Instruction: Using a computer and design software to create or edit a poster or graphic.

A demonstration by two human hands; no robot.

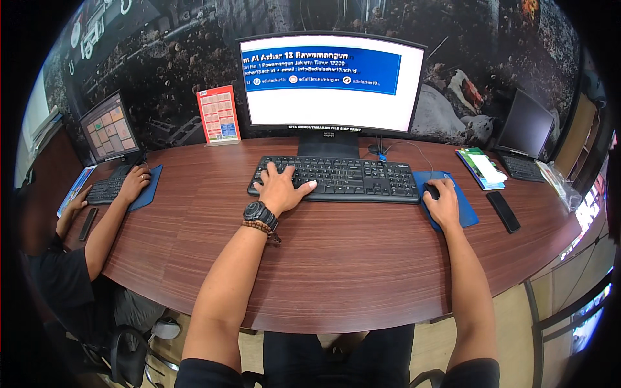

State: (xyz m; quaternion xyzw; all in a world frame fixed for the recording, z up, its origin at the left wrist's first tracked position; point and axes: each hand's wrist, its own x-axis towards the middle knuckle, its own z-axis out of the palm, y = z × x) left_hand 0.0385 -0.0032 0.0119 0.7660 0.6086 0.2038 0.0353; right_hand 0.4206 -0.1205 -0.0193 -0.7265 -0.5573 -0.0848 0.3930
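Observation:
My left hand (280,189) rests with spread fingers over the left part of a black keyboard (349,176). A black watch (260,214) and a beaded bracelet (258,227) circle that wrist. To the right of the keyboard, my right hand (442,202) is curled over a dark computer mouse (431,191), mostly hidden under the palm. The mouse lies on a blue mouse pad (464,208). Behind the keyboard stands a wide monitor (323,111), which shows a blue banner with white text on a white page.
On the brown wooden desk (349,258), a phone (503,211) and booklets (482,168) lie at right, near another monitor (525,124) and keyboard (522,167). A red-edged calendar (218,115) stands left. Farther left, a seated person (61,284) works at another computer (108,127).

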